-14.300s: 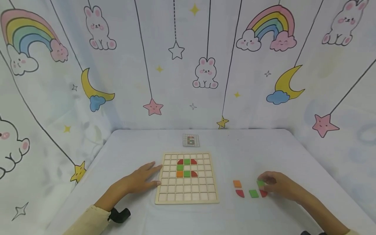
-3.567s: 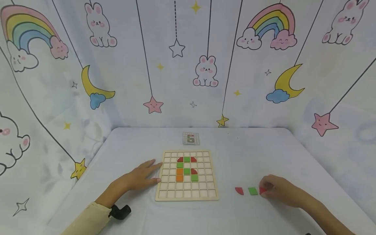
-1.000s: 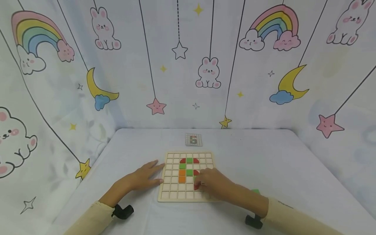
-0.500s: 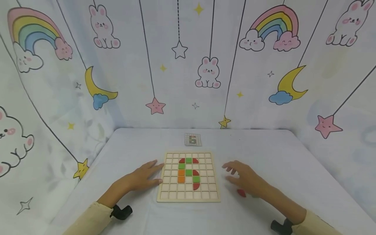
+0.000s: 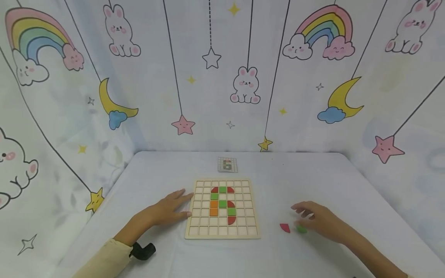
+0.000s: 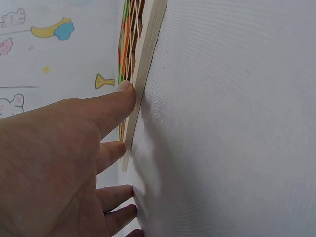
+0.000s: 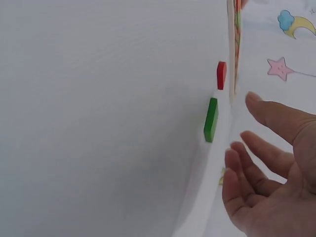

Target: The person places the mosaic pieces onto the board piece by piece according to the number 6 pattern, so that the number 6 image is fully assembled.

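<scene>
on white table (image 5: 313, 181), flat square green tile (image 5: 301, 229).

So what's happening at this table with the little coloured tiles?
A person is filling a wooden grid board with coloured tiles; red, green and orange ones already sit in its middle squares. The left hand rests flat on the table with fingertips against the board's left edge. The right hand hovers open, holding nothing, over two loose tiles to the right of the board: a green square tile and a red rounded tile. A small pattern card lies beyond the board.
</scene>
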The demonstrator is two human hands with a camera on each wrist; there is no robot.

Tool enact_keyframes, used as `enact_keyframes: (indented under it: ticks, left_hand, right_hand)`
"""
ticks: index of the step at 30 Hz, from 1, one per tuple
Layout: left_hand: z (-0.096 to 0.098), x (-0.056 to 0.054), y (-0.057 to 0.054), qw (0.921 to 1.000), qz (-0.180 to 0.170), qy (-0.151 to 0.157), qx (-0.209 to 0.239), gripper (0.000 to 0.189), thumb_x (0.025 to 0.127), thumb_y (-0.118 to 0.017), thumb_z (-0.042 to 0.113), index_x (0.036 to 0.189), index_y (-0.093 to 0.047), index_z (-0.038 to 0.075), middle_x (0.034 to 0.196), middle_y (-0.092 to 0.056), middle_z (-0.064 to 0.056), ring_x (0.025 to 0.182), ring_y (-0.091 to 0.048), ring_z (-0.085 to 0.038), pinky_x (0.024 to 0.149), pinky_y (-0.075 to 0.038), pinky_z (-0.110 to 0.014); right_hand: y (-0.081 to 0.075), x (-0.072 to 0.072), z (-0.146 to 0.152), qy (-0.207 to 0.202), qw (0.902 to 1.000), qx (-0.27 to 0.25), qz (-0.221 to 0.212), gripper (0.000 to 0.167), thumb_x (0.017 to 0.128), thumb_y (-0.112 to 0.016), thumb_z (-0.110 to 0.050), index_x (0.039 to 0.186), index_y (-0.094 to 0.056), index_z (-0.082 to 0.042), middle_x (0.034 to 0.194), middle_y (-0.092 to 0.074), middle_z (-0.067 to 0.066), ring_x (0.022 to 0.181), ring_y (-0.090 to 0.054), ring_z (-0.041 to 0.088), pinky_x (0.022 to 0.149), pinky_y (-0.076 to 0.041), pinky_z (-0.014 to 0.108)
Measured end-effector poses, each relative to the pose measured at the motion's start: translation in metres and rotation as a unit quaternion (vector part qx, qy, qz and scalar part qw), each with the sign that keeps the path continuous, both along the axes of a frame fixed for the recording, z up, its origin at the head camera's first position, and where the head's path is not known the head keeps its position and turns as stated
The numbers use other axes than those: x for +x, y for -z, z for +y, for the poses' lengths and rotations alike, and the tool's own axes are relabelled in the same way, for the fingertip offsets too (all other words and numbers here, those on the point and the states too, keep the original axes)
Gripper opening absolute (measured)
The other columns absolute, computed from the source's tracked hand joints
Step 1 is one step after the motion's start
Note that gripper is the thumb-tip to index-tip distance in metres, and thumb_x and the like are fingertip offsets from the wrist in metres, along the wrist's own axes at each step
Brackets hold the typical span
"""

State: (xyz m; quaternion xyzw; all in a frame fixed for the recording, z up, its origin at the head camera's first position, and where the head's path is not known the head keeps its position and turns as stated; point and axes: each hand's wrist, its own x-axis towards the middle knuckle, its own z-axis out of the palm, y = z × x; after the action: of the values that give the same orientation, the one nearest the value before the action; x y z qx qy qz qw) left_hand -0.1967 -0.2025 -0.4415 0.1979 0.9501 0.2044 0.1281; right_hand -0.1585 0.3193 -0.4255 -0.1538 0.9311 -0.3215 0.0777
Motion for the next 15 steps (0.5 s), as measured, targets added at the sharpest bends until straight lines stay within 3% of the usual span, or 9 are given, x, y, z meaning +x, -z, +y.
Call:
enact_keyframes:
  ticks: [7,15]
  left_hand:
    - [-0.001,-0.001,0.000,1.0000,0.005,0.003,-0.001,0.073,0.103,-0.066,0.049,0.164,-0.041,0.018,0.170,-0.028,-0.027,0.156,-0.028,-0.049,0.123,-0.030,-0.068]
    - [-0.001,-0.001,0.002,1.0000,0.000,0.000,0.005,0.074,0.102,-0.066,0.051,0.164,-0.041,0.018,0.170,-0.027,-0.027,0.156,-0.027,-0.050,0.122,-0.029,-0.069]
  right_hand:
    - [0.005,0.007,0.010,0.013,0.9982,0.021,-0.054,0.050,0.087,-0.086,-0.024,0.130,-0.066,-0.008,0.127,-0.070,0.003,0.119,-0.064,0.028,0.098,-0.058,0.044]
    - [0.011,0.008,0.011,-0.013,0.9989,0.030,-0.033,0.034,0.090,-0.083,-0.020,0.119,-0.069,-0.010,0.118,-0.069,-0.002,0.113,-0.065,0.024,0.094,-0.058,0.027]
